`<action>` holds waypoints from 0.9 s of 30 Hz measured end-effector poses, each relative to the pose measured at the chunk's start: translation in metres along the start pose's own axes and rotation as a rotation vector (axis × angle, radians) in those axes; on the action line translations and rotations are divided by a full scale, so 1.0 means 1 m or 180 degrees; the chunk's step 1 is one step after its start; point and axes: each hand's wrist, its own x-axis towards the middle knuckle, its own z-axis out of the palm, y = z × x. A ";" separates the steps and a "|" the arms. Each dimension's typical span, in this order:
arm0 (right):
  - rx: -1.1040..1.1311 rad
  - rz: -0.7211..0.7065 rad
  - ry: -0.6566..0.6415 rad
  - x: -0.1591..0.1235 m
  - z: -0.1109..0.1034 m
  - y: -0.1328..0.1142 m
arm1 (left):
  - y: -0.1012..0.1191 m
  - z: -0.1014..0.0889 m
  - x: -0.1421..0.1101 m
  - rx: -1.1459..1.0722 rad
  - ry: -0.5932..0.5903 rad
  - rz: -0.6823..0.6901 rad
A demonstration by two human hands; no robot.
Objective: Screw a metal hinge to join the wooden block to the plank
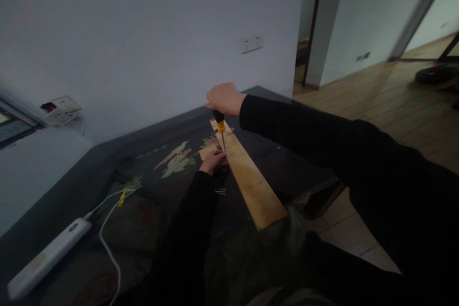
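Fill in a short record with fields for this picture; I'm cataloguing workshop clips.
right hand: closed around the handle of a screwdriver
screwdriver: black and yellow handle, shaft pointing down
left hand: fingers at the screwdriver's tip; exact grip unclear
long board: light wood, under the tip
small wood piece: beside the left hand, partly hidden
loose fasteners: a few, thin and metallic, on the table
power strip: white, at the lower left

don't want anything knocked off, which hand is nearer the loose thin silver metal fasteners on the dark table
Left. The left hand is just beyond the fasteners, at the edge of the long yellowish wooden board; the right hand is farther away, raised, holding the black-and-yellow screwdriver.
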 end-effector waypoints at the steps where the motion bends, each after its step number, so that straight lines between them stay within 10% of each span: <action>1: -0.0089 0.0110 0.0115 0.000 0.000 0.001 | 0.000 0.000 0.000 -0.0005 -0.0014 0.0011; 8: 0.0253 -0.0278 -0.0428 -0.003 -0.013 0.013 | -0.004 -0.003 0.001 0.0001 -0.0129 0.0046; 19: 0.0220 -0.0135 -0.0004 -0.009 -0.002 0.015 | 0.004 -0.003 -0.005 -0.0136 0.0031 -0.0195; 27: 0.0869 -0.0322 -0.0720 -0.007 -0.011 0.018 | 0.000 -0.003 0.003 -0.0163 0.0149 -0.0179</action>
